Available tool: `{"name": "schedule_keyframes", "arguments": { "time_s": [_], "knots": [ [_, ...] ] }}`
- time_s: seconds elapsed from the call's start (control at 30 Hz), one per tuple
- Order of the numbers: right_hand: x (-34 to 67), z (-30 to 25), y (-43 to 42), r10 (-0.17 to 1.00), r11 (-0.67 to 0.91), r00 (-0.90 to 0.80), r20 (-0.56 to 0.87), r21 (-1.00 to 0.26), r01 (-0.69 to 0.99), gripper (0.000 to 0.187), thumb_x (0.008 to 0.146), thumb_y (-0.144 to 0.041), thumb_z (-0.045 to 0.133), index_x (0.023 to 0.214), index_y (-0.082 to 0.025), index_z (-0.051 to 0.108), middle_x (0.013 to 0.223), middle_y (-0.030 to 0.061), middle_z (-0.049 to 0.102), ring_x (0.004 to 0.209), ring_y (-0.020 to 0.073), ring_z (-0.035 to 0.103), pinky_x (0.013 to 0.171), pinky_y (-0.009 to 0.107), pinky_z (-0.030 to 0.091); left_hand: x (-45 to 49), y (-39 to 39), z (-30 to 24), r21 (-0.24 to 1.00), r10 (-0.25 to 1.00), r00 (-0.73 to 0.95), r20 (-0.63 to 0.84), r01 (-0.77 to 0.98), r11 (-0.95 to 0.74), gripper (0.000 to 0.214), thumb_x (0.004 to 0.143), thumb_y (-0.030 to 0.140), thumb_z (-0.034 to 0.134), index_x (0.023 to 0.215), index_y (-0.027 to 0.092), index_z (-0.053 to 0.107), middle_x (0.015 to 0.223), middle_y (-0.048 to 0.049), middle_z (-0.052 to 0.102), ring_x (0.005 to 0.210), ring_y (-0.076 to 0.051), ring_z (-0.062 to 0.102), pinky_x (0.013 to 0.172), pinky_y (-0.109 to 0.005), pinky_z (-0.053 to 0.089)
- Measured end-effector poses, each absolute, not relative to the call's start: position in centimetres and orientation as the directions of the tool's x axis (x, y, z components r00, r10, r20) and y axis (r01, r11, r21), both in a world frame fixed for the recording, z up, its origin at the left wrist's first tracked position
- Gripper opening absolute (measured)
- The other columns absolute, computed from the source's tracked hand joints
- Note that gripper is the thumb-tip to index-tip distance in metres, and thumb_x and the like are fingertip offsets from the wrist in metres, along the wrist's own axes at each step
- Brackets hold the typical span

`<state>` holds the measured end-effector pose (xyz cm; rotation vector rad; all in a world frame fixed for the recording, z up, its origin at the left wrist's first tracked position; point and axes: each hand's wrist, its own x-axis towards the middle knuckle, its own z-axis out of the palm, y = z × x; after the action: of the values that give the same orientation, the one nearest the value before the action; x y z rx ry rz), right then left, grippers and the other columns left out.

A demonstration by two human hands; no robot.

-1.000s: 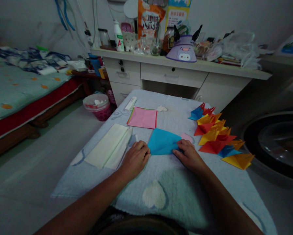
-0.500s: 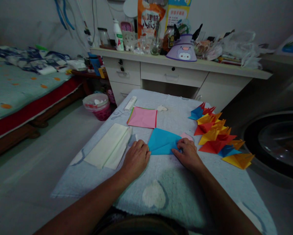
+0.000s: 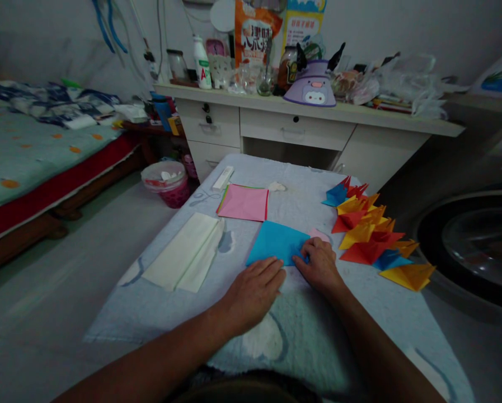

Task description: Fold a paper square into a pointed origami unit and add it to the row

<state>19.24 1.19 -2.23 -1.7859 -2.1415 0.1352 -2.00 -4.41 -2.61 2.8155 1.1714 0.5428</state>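
A folded blue paper point(image 3: 273, 242) lies flat on the cloth-covered table point(image 3: 301, 324) in front of me. My left hand point(image 3: 254, 291) rests flat, fingers stretched out, with its fingertips at the paper's near edge. My right hand point(image 3: 319, 264) presses its bent fingers on the paper's right corner. A small pink scrap point(image 3: 320, 234) peeks out just beyond the right hand.
A stack of pink sheets point(image 3: 245, 202) lies beyond the blue paper. Several folded red, yellow and blue pieces point(image 3: 374, 235) line the table's right side. Folded white material point(image 3: 187, 252) lies at left. A cluttered desk point(image 3: 309, 120) stands behind, a bed point(image 3: 32, 157) at left.
My left hand has slid from the paper's left corner to the right and nearer me, along its near edge. The blue paper lies flatter and wider. The right hand has hardly moved.
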Motion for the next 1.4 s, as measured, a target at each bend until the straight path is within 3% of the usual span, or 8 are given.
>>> {"name": "schedule_keyframes", "arguments": {
  "time_s": [0.23, 0.77, 0.93, 1.1, 1.23, 1.4],
  "knots": [
    [19.4, -2.3, 1.2, 0.969, 0.182, -0.117, 0.217, -0.312, 0.932, 0.014, 0.079, -0.032, 0.067, 0.071, -0.021, 0.062, 0.093, 0.0075, 0.059, 0.092, 0.0262, 0.049, 0.074, 0.036, 0.034, -1.7, -4.6, -2.8, 0.233, 0.753, 0.628, 0.194, 0.716, -0.658, 0.051, 0.093, 0.040, 0.054, 0.138, 0.018, 0.045, 0.148, -0.0113, 0.046, 0.139, -0.025, 0.040, 0.112, -0.042, 0.038],
    [19.5, -1.9, 1.0, 0.979, 0.133, -0.075, 0.188, -0.315, 0.940, 0.015, 0.082, -0.030, 0.063, 0.071, -0.020, 0.063, 0.095, 0.0088, 0.059, 0.092, 0.0267, 0.049, 0.072, 0.035, 0.033, -1.8, -4.6, -3.3, 0.252, 0.753, 0.620, 0.219, 0.710, -0.658, 0.050, 0.093, 0.039, 0.055, 0.138, 0.019, 0.046, 0.148, -0.0103, 0.047, 0.140, -0.024, 0.038, 0.111, -0.043, 0.038],
    [19.4, -2.1, 1.0, 0.976, 0.145, -0.084, 0.199, -0.311, 0.939, 0.015, 0.083, -0.029, 0.061, 0.071, -0.021, 0.062, 0.094, 0.0085, 0.058, 0.092, 0.0266, 0.048, 0.073, 0.036, 0.033, -1.8, -4.6, -3.4, 0.243, 0.743, 0.633, 0.219, 0.702, -0.670, 0.048, 0.094, 0.037, 0.054, 0.139, 0.024, 0.045, 0.149, -0.0050, 0.045, 0.140, -0.025, 0.037, 0.111, -0.045, 0.037],
    [19.2, -2.0, 0.8, 0.976, 0.133, -0.075, 0.206, -0.287, 0.949, 0.010, 0.083, -0.030, 0.060, 0.085, -0.020, 0.062, 0.098, 0.0100, 0.057, 0.094, 0.0286, 0.048, 0.076, 0.039, 0.034, -1.8, -4.6, -3.3, 0.244, 0.745, 0.640, 0.190, 0.704, -0.667, 0.050, 0.094, 0.037, 0.055, 0.140, 0.024, 0.043, 0.151, -0.0025, 0.043, 0.140, -0.027, 0.036, 0.112, -0.046, 0.035],
    [18.9, -1.6, 0.4, 0.936, 0.273, -0.190, 0.296, -0.272, 0.923, 0.022, 0.082, -0.020, 0.058, 0.103, -0.021, 0.064, 0.110, 0.0112, 0.057, 0.101, 0.0297, 0.046, 0.083, 0.042, 0.034, -1.7, -4.6, -3.2, 0.233, 0.745, 0.640, 0.188, 0.708, -0.667, 0.049, 0.094, 0.038, 0.054, 0.140, 0.024, 0.043, 0.150, -0.0028, 0.044, 0.139, -0.028, 0.037, 0.111, -0.047, 0.035],
    [18.0, -1.2, 0.1, 0.844, 0.537, -0.490, 0.221, -0.327, 0.778, 0.029, 0.083, -0.007, 0.049, 0.099, -0.022, 0.069, 0.100, 0.0073, 0.063, 0.092, 0.0236, 0.049, 0.081, 0.038, 0.033, -1.6, -4.5, -3.3, 0.219, 0.743, 0.640, 0.197, 0.710, -0.670, 0.048, 0.093, 0.038, 0.054, 0.138, 0.022, 0.045, 0.148, -0.0044, 0.046, 0.139, -0.028, 0.037, 0.112, -0.046, 0.034]
  ]
}}
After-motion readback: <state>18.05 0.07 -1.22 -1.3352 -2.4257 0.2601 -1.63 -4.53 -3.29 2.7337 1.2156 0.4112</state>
